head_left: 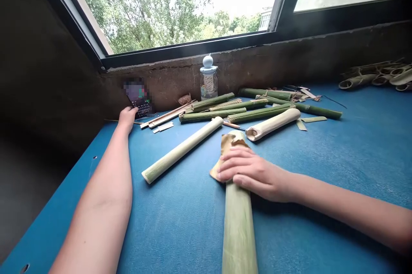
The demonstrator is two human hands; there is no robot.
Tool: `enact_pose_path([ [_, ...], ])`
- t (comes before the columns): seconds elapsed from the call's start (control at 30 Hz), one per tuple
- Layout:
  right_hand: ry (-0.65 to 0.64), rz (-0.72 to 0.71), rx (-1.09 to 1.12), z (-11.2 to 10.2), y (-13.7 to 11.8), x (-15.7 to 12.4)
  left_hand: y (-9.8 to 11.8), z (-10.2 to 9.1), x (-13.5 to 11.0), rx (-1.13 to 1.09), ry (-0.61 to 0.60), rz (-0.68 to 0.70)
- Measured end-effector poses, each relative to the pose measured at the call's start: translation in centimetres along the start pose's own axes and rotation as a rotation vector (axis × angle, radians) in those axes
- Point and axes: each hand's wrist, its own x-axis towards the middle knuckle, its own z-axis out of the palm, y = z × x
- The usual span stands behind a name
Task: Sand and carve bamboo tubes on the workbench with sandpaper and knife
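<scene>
Near the far left table corner, my left hand (126, 118) is closed at the lower edge of a phone (139, 101). One digit lies over the front of the phone; the other fingers are mostly hidden. The phone's screen is lit and partly blurred out. My right hand (251, 171) is wrapped over a brown sheet of sandpaper (226, 143), pressing it round a pale green bamboo piece (240, 226). This bamboo lies lengthwise and runs off the bottom of the view. Between my hands, a peeled bamboo length (183, 149) lies diagonally.
Behind lie several green bamboo pieces (212, 115), a hollow pale bamboo tube (273, 124) and a thin tool (234, 126). A lidded glass jar (209, 80) stands by the wall under the window. More bamboo tubes (357, 81) are piled far right on the blue table (337, 171).
</scene>
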Motion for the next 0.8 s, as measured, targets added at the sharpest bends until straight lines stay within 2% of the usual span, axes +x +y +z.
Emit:
enact_pose_path([
  [0.1, 0.040, 0.091, -0.035, -0.2, 1.1, -0.4, 0.0, 0.0, 0.0, -0.023, -0.020, -0.010],
  [0.27, -0.014, -0.014, -0.001, -0.7, 2.2, -0.6, -0.2, 0.0, 0.2, -0.024, -0.048, -0.008],
  [0.37, 0.034, 0.063, -0.026, -1.1, 2.6, -0.5, -0.4, 0.1, 0.3, -0.008, -0.052, 0.006],
  [0.43, 0.043, 0.079, -0.006, -0.6, 1.5, -0.4, -0.5, 0.2, 0.4, 0.000, -0.059, 0.012],
  [0.57, -0.074, -0.087, 0.110, 1.1, -2.1, -0.1, -0.9, 0.3, 0.5, 0.012, -0.076, 0.019],
  [0.63, -0.091, -0.141, 0.116, 1.3, -2.5, 0.1, -1.0, 0.3, 0.5, 0.021, -0.080, 0.021],
  [0.73, -0.070, -0.172, 0.083, 0.6, -0.8, 0.0, -0.9, 0.2, 0.4, 0.031, -0.079, 0.021],
  [0.8, -0.012, -0.090, 0.038, 0.1, 0.4, -0.1, -0.6, 0.1, 0.2, 0.034, -0.075, 0.023],
])
